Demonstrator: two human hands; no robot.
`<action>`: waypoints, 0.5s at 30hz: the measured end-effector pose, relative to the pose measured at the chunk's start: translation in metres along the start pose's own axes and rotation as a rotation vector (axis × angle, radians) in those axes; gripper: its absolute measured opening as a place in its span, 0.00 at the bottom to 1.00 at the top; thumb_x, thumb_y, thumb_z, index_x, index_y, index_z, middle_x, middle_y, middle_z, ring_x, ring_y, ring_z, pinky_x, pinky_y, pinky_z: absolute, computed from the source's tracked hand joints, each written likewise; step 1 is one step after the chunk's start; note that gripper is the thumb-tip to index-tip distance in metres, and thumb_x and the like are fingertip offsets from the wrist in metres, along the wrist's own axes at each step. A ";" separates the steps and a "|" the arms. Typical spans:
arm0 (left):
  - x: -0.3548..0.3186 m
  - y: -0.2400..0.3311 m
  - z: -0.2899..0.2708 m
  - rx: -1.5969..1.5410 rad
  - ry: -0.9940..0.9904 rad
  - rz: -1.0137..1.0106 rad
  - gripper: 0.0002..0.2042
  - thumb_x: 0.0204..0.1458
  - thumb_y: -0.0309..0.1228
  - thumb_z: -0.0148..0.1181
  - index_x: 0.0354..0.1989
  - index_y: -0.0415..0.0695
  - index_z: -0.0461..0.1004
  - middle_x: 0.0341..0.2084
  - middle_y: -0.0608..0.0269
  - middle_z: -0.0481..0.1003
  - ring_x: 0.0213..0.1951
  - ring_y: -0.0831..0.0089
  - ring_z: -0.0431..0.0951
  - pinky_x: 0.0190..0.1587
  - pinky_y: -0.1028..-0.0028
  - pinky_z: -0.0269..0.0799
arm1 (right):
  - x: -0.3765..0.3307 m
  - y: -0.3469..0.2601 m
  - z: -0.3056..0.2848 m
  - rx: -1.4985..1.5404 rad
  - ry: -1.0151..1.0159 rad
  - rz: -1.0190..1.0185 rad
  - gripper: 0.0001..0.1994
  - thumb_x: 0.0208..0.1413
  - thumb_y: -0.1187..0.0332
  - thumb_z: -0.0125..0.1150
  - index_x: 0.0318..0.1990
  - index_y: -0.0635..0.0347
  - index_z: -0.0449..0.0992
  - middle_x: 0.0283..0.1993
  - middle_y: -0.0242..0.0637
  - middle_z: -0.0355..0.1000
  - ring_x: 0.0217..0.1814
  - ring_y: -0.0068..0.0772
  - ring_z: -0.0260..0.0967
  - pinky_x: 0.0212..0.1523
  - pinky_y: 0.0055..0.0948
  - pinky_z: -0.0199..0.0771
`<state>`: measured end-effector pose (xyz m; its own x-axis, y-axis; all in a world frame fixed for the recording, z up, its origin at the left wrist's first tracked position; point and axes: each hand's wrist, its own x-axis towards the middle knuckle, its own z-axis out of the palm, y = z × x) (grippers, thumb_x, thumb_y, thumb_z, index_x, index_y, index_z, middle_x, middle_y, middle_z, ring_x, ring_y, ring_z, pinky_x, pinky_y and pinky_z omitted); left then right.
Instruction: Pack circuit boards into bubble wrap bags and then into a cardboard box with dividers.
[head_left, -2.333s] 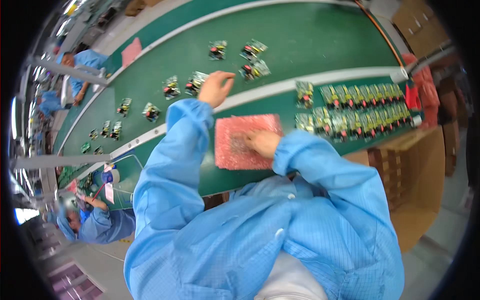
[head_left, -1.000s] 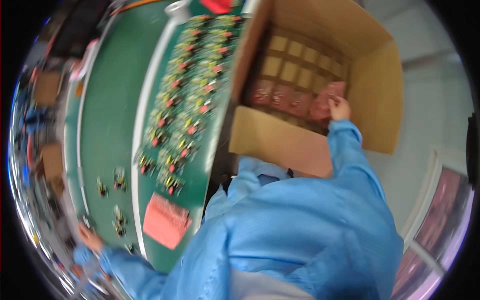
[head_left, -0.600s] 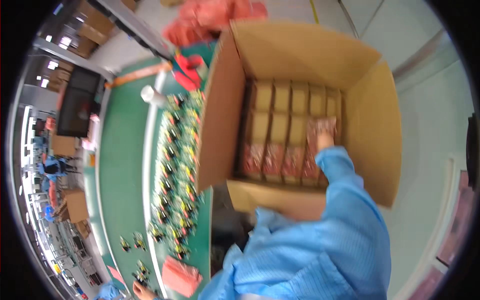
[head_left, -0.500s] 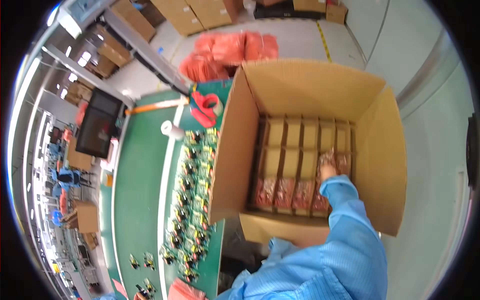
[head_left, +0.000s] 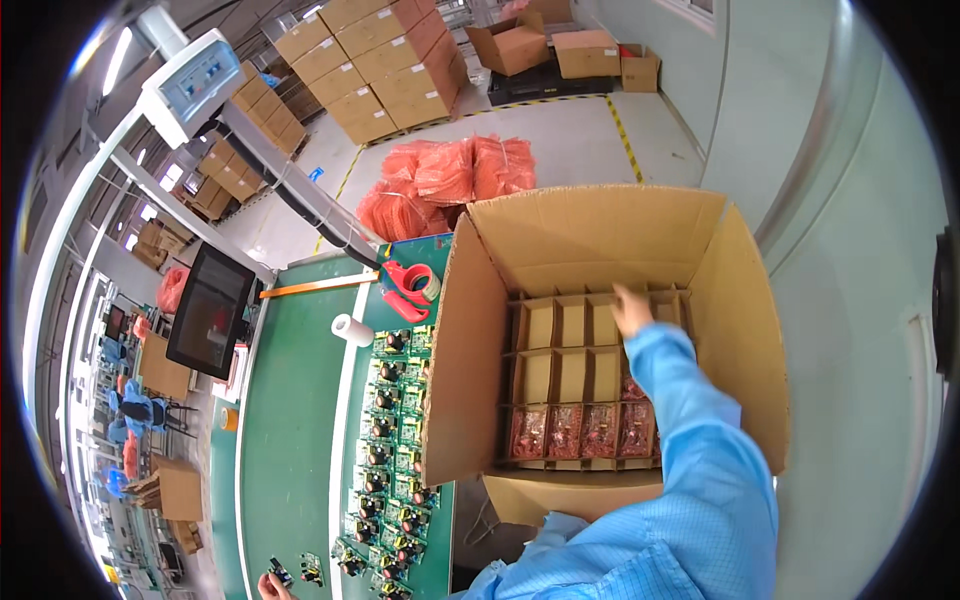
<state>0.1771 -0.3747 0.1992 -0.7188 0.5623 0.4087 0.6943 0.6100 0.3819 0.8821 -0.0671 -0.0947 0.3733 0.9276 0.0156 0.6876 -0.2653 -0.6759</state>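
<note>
One right hand (head_left: 630,308) reaches deep into the box (head_left: 590,240), over a far empty divider cell (head_left: 603,322); grip unclear. Pink packs (head_left: 580,432) fill the near row. Left hand (head_left: 268,586) rests at the belt (head_left: 290,420), grip unclear.

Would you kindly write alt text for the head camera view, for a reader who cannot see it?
A person's right hand, in a light blue sleeve, reaches into a large open brown cardboard box split by cardboard dividers; pink bagged items fill the nearest row. Left of the box, small green circuit boards line a green conveyor table, where the left hand shows at the bottom edge.
</note>
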 end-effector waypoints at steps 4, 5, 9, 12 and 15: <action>0.033 -0.064 0.043 -0.444 -0.072 0.155 0.14 0.56 0.29 0.51 0.49 0.36 0.66 0.39 0.59 0.71 0.38 0.74 0.70 0.41 0.77 0.67 | 0.053 -0.224 -0.176 0.367 0.352 -0.270 0.29 0.54 0.65 0.55 0.62 0.48 0.53 0.30 0.35 0.70 0.30 0.29 0.67 0.34 0.31 0.68; 0.027 -0.060 0.040 -0.479 -0.085 0.172 0.14 0.56 0.29 0.51 0.49 0.36 0.66 0.39 0.59 0.70 0.39 0.74 0.70 0.41 0.77 0.66 | 0.053 -0.268 -0.195 0.406 0.423 -0.380 0.27 0.53 0.65 0.55 0.61 0.50 0.55 0.28 0.34 0.70 0.29 0.28 0.67 0.34 0.30 0.68; -0.011 -0.036 0.008 -0.313 0.050 0.380 0.22 0.49 0.21 0.55 0.55 0.39 0.62 0.31 0.63 0.66 0.32 0.75 0.65 0.41 0.75 0.65 | -0.071 -0.424 -0.163 0.757 0.123 -0.875 0.17 0.55 0.66 0.54 0.52 0.58 0.65 0.27 0.27 0.66 0.28 0.18 0.62 0.32 0.21 0.67; -0.043 -0.027 -0.008 -0.442 -0.012 0.382 0.31 0.41 0.20 0.62 0.58 0.39 0.59 0.31 0.62 0.68 0.36 0.69 0.67 0.48 0.68 0.61 | -0.222 -0.472 -0.090 0.499 -0.520 -1.137 0.13 0.53 0.65 0.55 0.44 0.58 0.71 0.30 0.33 0.67 0.31 0.27 0.65 0.34 0.28 0.68; -0.069 -0.040 -0.001 -0.435 -0.050 0.475 0.37 0.35 0.26 0.68 0.58 0.39 0.59 0.32 0.60 0.71 0.39 0.64 0.68 0.49 0.65 0.61 | -0.349 -0.483 0.009 0.471 -0.739 -1.286 0.14 0.48 0.59 0.58 0.39 0.58 0.72 0.34 0.42 0.68 0.37 0.43 0.67 0.39 0.36 0.69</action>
<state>0.1991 -0.4390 0.1567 -0.3235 0.7472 0.5805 0.8801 0.0124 0.4746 0.4144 -0.2610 0.2194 -0.7687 0.4138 0.4876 -0.0115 0.7534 -0.6575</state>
